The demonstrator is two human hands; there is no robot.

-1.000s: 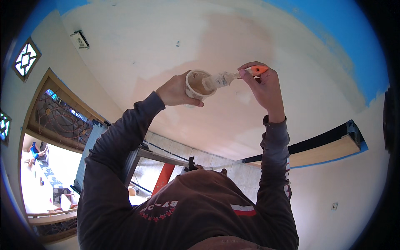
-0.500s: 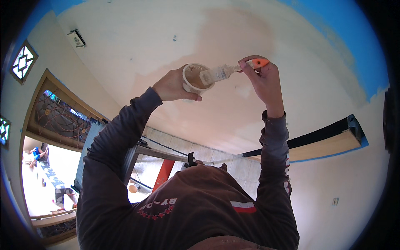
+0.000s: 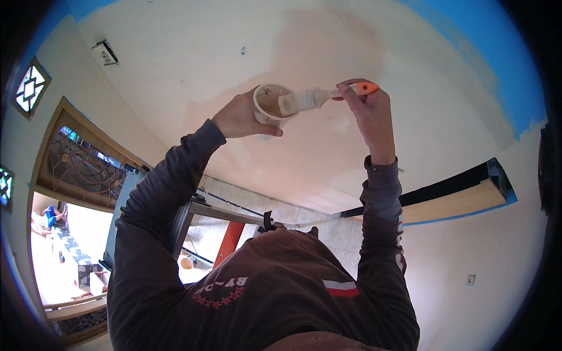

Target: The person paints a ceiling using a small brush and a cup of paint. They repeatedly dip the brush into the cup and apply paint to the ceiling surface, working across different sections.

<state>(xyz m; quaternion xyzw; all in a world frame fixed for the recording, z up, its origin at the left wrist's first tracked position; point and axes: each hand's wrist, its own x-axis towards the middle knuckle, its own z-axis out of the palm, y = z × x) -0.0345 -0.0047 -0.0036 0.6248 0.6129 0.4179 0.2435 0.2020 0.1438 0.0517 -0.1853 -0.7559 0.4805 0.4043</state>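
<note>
Nearest the camera, a dark brown long-sleeved shirt (image 3: 293, 269) is worn by the person; a row of red stars and 1 white-and-red patch are seen on its chest. Both arms are raised. The left hand (image 3: 237, 116) is wrapped around the side of a pale cup (image 3: 283, 121), its thumb laid along the near side. The cup is tilted so that its mouth is shown, and a brownish content is visible inside. In the right hand (image 3: 369, 108), the handle of a paintbrush (image 3: 311, 99) is pinched between thumb and fingers, its orange end (image 3: 367, 88) lying above the palm. The bristles are placed at the mouth of the cup; whether the content is touched cannot be determined.

Below the arms, a grey metal frame (image 3: 227, 212) and a red upright (image 3: 229, 243) are noted. Beneath them, a tiled floor (image 3: 345, 248) and 1 round container (image 3: 187, 262) are seen.

Behind the hands, a pale wall (image 3: 316, 158) is marked by a darker patch (image 3: 328, 44); blue paint (image 3: 497, 52) is observed at upper right. A wooden panel (image 3: 451, 203) with a black edge is noted at right.

Farthest off, through a wood-framed opening at left, 1 other person (image 3: 52, 217) is partly seen.
</note>
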